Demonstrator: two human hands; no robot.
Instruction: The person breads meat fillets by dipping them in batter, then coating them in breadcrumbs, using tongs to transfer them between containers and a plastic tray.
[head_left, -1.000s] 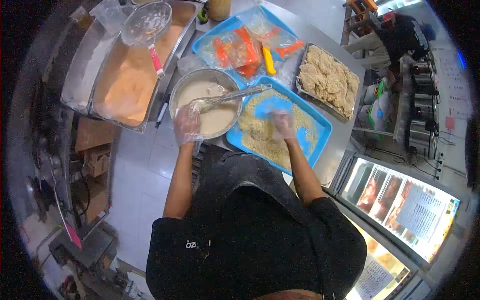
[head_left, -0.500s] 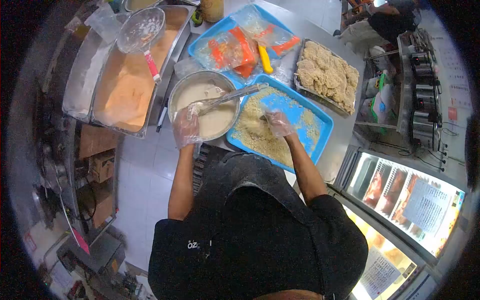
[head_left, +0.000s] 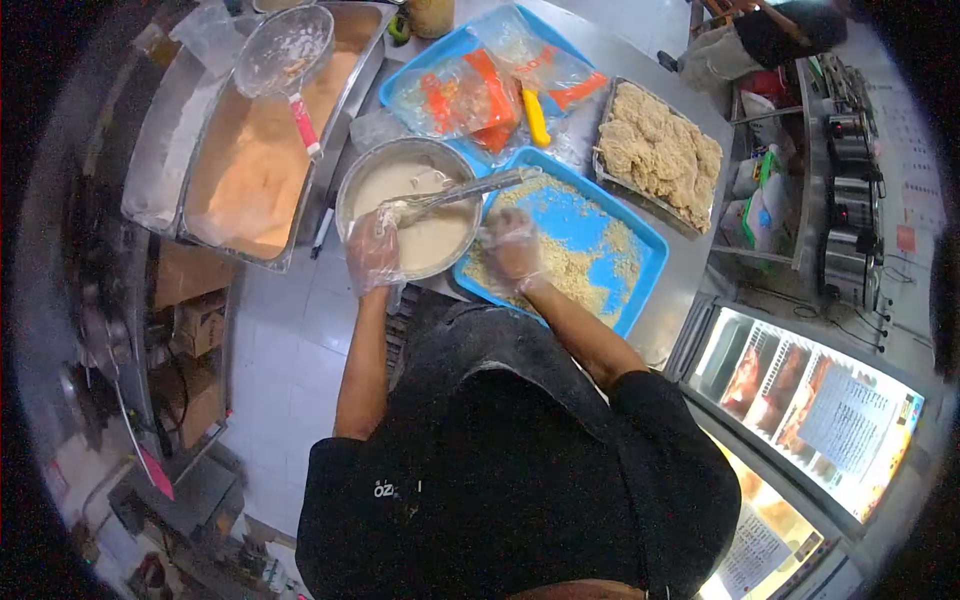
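Observation:
My left hand (head_left: 374, 250), in a clear plastic glove, is closed at the near left rim of a round metal bowl (head_left: 347, 185) of pale batter. It grips batter-coated metal tongs (head_left: 455, 192), which lie across the bowl and reach over the corner of a blue tray (head_left: 655, 250). Coarse pale crumbs (head_left: 572, 270) cover part of that tray, with bare blue patches between. My right hand (head_left: 513, 248), also gloved, is down among the crumbs on the tray's left side. Its fingers look curled in; whatever is under them is hidden.
A metal pan (head_left: 700, 210) heaped with crumb-coated pieces stands right. Behind, another blue tray (head_left: 392, 90) holds plastic bags (head_left: 455, 95) and a yellow handle (head_left: 535, 118). Left, a steel bin (head_left: 262, 190) contains orange powder under a strainer (head_left: 285, 50). A person (head_left: 770, 45) is far right.
My right hand has moved left across the crumb tray, towards the bowl, and more blue shows in the tray's middle. My left hand and the tongs have hardly moved.

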